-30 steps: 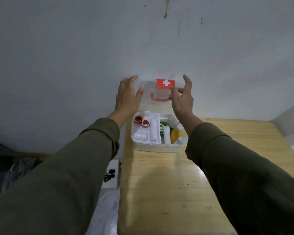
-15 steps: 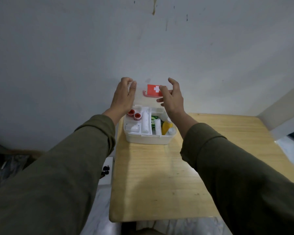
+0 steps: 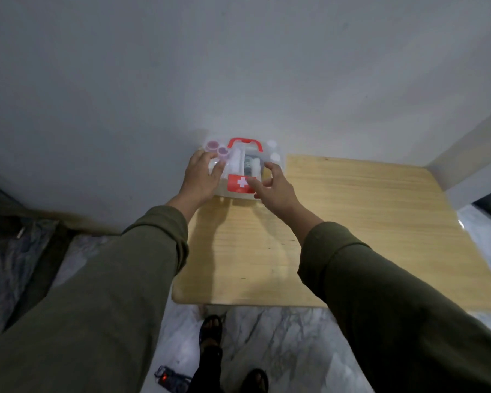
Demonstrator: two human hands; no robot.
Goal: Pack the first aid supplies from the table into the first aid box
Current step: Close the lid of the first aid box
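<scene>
The first aid box (image 3: 272, 154) stands at the table's far left corner against the wall. Its clear lid (image 3: 238, 171) is down over the box, with the red cross label (image 3: 240, 184) near the front edge and the red handle (image 3: 245, 143) at the back. Red-capped containers, white rolls and a dark item show through the lid. My left hand (image 3: 200, 178) presses flat on the lid's left part, fingers straight. My right hand (image 3: 272, 185) rests on the lid's right front, fingers loosely bent beside the label.
The wooden table (image 3: 366, 236) reaches right toward a white ledge (image 3: 471, 165). The grey wall (image 3: 238, 66) rises right behind the box. Below lie a marble floor, my sandalled feet (image 3: 210, 330) and a small dark device (image 3: 170, 380).
The lid stood upright between my hands, then tipped forward; now it lies down over the box. Both hands came down with it. The view has tilted downward.
</scene>
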